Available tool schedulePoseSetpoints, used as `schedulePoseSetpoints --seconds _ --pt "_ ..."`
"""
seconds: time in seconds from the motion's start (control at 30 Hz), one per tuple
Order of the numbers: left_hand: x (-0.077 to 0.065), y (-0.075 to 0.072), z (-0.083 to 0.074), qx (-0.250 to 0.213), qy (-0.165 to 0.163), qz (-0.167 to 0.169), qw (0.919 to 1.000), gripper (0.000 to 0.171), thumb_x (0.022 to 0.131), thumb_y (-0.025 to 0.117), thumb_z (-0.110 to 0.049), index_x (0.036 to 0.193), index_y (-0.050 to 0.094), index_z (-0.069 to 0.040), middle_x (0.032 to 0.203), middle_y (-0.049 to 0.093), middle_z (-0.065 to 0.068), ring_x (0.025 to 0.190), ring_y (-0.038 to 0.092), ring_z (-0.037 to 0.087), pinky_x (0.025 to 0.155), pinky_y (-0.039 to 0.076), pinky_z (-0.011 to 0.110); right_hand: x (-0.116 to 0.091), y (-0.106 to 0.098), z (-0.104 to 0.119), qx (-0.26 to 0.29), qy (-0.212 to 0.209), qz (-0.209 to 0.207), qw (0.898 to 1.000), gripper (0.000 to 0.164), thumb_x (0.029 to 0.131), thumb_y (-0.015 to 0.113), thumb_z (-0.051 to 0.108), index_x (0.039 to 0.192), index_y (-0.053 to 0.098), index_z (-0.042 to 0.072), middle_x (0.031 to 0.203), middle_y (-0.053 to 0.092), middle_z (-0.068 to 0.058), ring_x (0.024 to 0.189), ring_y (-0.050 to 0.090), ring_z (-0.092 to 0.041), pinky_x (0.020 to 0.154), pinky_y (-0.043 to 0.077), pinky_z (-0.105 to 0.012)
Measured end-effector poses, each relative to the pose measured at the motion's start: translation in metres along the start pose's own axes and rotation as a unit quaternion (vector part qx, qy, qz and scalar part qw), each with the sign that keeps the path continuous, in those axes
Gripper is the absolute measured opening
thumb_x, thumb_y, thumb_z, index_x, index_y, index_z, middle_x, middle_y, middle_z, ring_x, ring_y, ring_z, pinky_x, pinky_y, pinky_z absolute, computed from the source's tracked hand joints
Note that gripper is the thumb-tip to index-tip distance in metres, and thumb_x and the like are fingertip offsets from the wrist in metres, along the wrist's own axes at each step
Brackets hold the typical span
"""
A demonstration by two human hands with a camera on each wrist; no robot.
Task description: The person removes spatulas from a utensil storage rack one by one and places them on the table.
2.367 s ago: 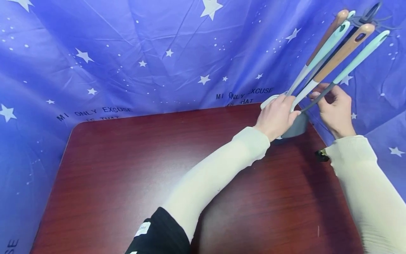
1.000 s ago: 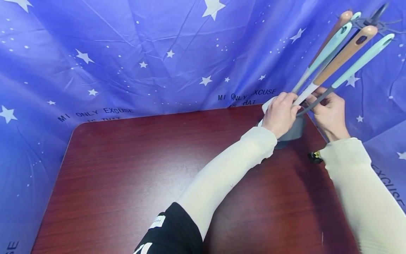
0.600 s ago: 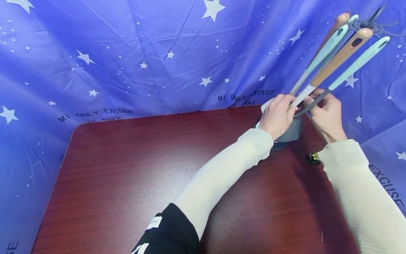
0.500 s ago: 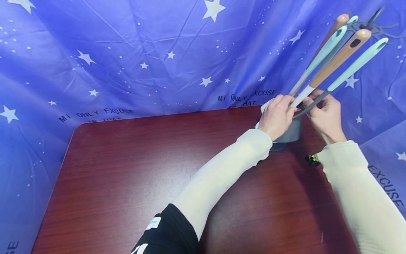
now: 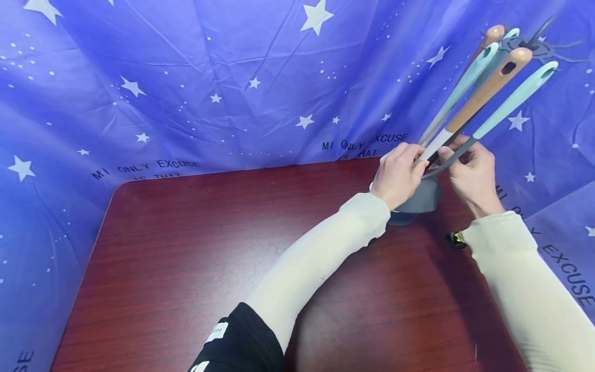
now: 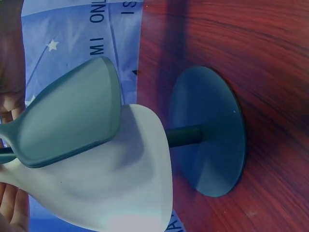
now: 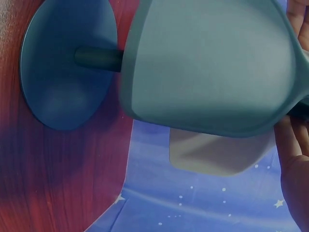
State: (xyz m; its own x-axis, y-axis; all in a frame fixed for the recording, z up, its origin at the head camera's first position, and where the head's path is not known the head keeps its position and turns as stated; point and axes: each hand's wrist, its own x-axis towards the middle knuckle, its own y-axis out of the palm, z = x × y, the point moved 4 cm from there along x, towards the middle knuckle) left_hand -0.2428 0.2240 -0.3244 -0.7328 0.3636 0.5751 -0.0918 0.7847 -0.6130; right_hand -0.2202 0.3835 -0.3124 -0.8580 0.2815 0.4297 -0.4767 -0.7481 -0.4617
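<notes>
A dark utensil stand [image 6: 212,159] with a round base and a central pole stands near the table's right back corner. Several spatulas hang from the hook ring [image 5: 530,49] at its top. One has a wooden handle [image 5: 488,90], another a mint handle [image 5: 518,98]. Down by the pole hang a white spatula head [image 6: 96,193] and a grey-green one [image 7: 207,67]. My left hand [image 5: 397,175] grips the stand among the spatula necks, its hold partly hidden. From the right, my right hand [image 5: 474,175] pinches the pole, with the fingertips behind it.
The reddish-brown table [image 5: 209,232] runs to the left and front. A blue star-printed cloth [image 5: 255,88] hangs close behind and on the right side. A small black and yellow device [image 5: 456,239] sits at the right cuff.
The stand and its spatulas have shifted left and slightly toward me, and more of the base shows. Both hands moved along with it; the right hand came closer to the pole.
</notes>
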Motion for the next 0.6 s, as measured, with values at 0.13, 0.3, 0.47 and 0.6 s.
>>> schedulePoseSetpoints --seconds 0.13,0.3,0.47,0.6 --pt "-0.003 -0.004 0.003 -0.008 -0.005 0.013 0.9999 0.025 0.094 0.062 -0.025 0.117 0.064 -0.015 0.105 0.061 -0.006 0.089 0.056 0.005 0.080 0.043 0.010 -0.003 0.003 0.006 0.002 0.005 0.005 1.000 0.006 0.089 0.068 0.015 0.094 0.066 0.014 0.072 0.065 0.010 0.068 0.061 0.000 0.065 0.044 -0.012" --pt "-0.006 -0.009 0.007 -0.024 -0.014 0.029 0.9992 0.026 0.094 0.061 -0.025 0.119 0.063 -0.015 0.107 0.060 -0.006 0.089 0.054 0.004 0.079 0.042 0.009 -0.006 0.007 0.009 -0.007 0.001 0.006 1.000 0.010 0.089 0.069 0.017 0.098 0.068 0.016 0.074 0.064 0.017 0.070 0.061 0.001 0.067 0.043 -0.011" --pt "-0.010 -0.015 0.011 -0.027 -0.017 0.031 0.9990 0.028 0.094 0.061 -0.024 0.121 0.062 -0.015 0.107 0.059 -0.006 0.090 0.054 0.003 0.079 0.042 0.008 -0.008 0.012 0.012 -0.013 -0.004 0.003 1.000 0.015 0.089 0.069 0.019 0.103 0.070 0.013 0.075 0.063 0.021 0.071 0.059 0.003 0.068 0.043 -0.011" --pt "-0.013 -0.020 0.014 -0.028 -0.011 0.032 0.9990 0.027 0.094 0.062 -0.024 0.120 0.062 -0.015 0.106 0.059 -0.006 0.091 0.054 0.004 0.079 0.042 0.008 -0.010 0.015 0.015 -0.004 -0.003 -0.002 1.000 0.019 0.088 0.070 0.018 0.106 0.070 0.012 0.076 0.064 0.021 0.070 0.059 0.003 0.069 0.043 -0.011"
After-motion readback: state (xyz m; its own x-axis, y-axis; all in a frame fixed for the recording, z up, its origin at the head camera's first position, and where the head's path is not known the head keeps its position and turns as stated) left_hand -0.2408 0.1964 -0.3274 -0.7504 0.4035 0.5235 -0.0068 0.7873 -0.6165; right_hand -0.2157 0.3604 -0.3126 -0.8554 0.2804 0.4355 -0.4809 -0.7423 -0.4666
